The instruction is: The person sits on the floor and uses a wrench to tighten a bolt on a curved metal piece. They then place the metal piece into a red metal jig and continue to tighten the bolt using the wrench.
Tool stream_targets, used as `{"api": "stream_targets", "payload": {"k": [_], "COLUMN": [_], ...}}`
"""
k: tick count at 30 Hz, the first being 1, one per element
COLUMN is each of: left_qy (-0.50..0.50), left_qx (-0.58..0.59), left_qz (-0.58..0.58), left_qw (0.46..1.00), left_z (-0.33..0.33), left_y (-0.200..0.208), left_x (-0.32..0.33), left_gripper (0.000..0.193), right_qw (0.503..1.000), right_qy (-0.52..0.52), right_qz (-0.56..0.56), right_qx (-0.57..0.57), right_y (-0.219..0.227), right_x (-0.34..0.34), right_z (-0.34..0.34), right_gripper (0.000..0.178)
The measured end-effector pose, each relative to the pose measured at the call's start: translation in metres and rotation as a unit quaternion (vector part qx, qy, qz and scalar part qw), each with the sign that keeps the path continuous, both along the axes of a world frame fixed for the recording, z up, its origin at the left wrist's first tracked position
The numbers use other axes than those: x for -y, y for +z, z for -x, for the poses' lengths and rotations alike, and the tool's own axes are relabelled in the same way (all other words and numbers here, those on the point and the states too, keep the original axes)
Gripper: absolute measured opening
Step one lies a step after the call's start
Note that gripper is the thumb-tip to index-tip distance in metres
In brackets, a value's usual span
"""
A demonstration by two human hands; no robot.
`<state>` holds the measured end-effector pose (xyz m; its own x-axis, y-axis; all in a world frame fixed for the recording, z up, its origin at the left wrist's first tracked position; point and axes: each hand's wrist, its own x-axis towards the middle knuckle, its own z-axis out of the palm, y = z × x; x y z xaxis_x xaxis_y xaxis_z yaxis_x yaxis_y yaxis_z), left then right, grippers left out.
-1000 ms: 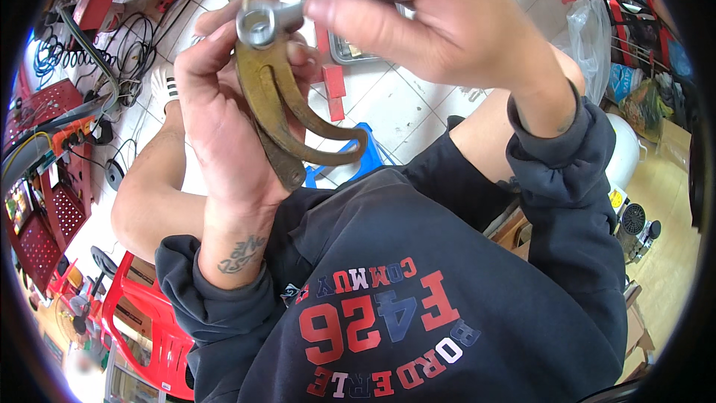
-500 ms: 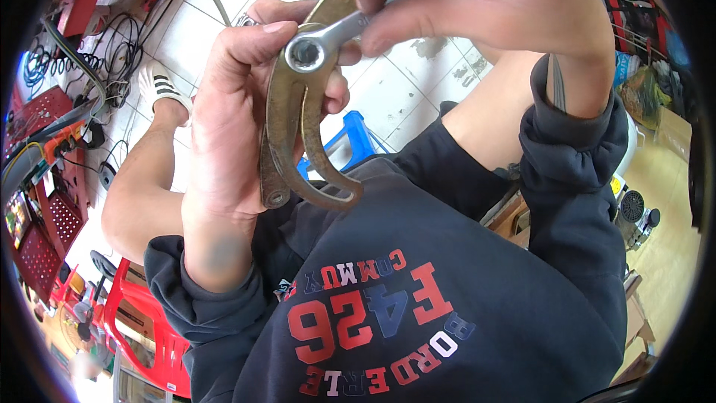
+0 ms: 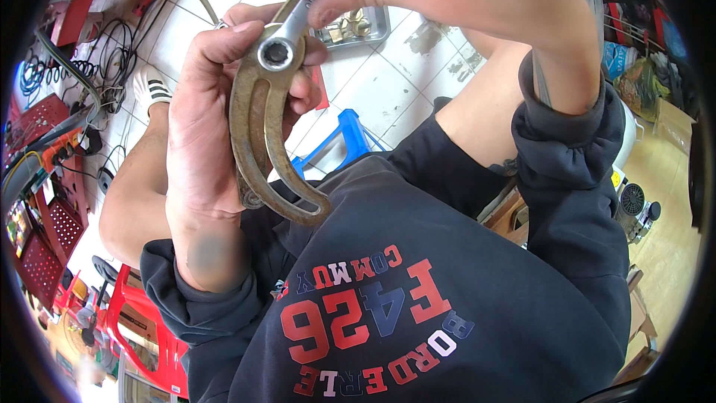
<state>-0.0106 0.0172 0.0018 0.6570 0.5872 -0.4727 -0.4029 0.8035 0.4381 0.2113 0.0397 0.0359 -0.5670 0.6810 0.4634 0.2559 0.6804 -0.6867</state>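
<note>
Left hand [image 3: 203, 116] clamps a slotted bracket [image 3: 242, 106]. Right hand [image 3: 447, 11] pinches a ring spanner [image 3: 297, 24] slanting up-right from the bracket's top; seating unclear.

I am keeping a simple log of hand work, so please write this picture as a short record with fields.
Left hand: holds the curved metal plate, slotted end pointing down
Right hand: grips the wrench by its handle
Wrench contact: ring end against the plate's face, above the slot; what sits inside the ring is unclear
Floor: white tiles
On floor: metal tray with small metal parts
Lower left: red plastic chair
</note>
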Motion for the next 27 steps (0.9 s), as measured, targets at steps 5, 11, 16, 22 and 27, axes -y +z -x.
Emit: {"api": "stream_targets", "payload": {"k": [5,11,16,22,27], "left_qy": [0.056,0.124,0.141,0.147,0.243], "left_qx": [0.027,0.05,0.032,0.022,-0.045], "left_qz": [0.01,0.017,0.018,-0.001,-0.04], "left_qw": [0.998,0.991,0.989,0.989,0.968], "left_z": [0.005,0.014,0.019,0.021,0.023], "left_y": [0.005,0.0,0.003,0.005,-0.004], "left_x": [-0.004,-0.013,-0.014,-0.014,-0.012], "left_gripper": [0.026,0.03,0.031,0.031,0.03], "right_qw": [0.986,0.978,0.974,0.989,0.993], "right_qy": [-0.062,-0.078,-0.066,-0.019,-0.029], "right_qz": [-0.104,-0.167,-0.2,-0.146,-0.083], "right_qx": [0.118,0.097,0.078,-0.016,0.078], "right_y": [0.002,-0.012,-0.002,-0.041,-0.035], "right_x": [0.0,0.005,0.003,-0.006,0.01], "right_z": [0.007,0.018,0.029,0.02,0.034], "right_gripper": [0.019,0.011,0.01,0.015,0.036]}}
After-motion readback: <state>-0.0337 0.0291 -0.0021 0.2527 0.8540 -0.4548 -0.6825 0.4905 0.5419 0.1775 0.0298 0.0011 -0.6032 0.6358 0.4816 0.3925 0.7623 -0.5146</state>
